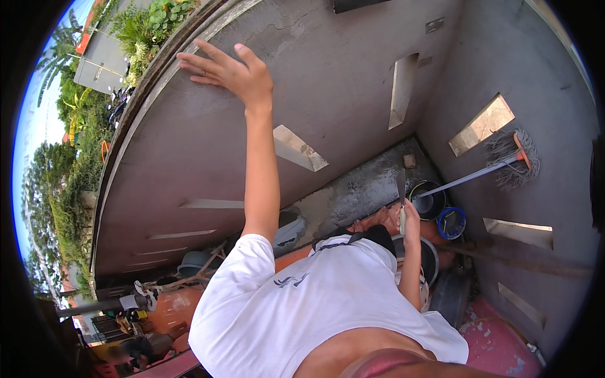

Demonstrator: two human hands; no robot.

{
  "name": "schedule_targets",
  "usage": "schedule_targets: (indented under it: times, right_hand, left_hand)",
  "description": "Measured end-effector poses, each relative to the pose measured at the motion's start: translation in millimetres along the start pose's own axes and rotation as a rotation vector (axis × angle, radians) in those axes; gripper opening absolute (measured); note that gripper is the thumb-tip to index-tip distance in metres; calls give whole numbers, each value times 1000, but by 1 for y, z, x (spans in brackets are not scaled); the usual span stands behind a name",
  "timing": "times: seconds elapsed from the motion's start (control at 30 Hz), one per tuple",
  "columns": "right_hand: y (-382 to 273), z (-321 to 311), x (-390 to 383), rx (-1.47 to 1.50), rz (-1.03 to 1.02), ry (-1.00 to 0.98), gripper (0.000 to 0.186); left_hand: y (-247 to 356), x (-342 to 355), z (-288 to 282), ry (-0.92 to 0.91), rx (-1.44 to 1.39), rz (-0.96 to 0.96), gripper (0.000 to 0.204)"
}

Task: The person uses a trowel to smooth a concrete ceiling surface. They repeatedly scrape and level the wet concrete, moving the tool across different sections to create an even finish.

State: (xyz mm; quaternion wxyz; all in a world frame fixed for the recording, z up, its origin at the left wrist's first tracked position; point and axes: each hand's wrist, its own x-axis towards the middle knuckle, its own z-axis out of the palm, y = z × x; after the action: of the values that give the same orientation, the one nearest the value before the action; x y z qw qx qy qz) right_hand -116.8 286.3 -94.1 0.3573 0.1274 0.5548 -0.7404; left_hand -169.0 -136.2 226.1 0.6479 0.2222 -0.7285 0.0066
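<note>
My left arm is raised and stretched out. At its end my left hand (232, 74) is open, its fingers spread near the top edge of the grey wall (208, 151). Whether the fingertips touch the wall I cannot tell. Lower down, on the right, my right hand (411, 222) is wrapped round the pale handle of a knife (402, 189). The dark blade points up and away from me. Just beyond that hand stands a black bucket (429, 206), and beside it a bucket with a blue rim (452, 223).
A mop (504, 161) leans head-up against the right wall, which has slanted openings. A small block (409, 161) lies in the far corner. A dark basin (430, 259) and a worn pink-red rounded object (495, 340) are on my right. Plants (138, 38) show beyond the wall.
</note>
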Motion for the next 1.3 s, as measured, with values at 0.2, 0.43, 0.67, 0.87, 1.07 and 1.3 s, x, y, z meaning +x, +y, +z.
schedule_targets:
  times: [0.2, 0.43, 0.67, 0.87, 1.07, 1.3]
  right_hand:
    - [-16, -19, 55, -88, -22, 32, 45]
    - [-75, 18, 84, -118, -129, -61, 46]
    - [-107, 58, 64, -119, -27, -290, 53]
    - [-133, 126, 36, -195, -235, -645, 65]
    - [-154, 185, -8, 46, -183, -900, 64]
    - [-156, 214, -21, 77, -177, -1053, 66]
  left_hand:
    - [42, -22, 63, -343, 210, 249, 77]
    - [77, -130, -7, -1410, -485, 40, 45]
    - [61, -242, -137, -1302, -794, -1017, 33]
    - [87, -250, -150, -1196, -919, -1204, 52]
    - [75, -187, -115, -871, -1109, -1175, 68]
    - [77, -135, -88, -707, -1180, -1094, 54]
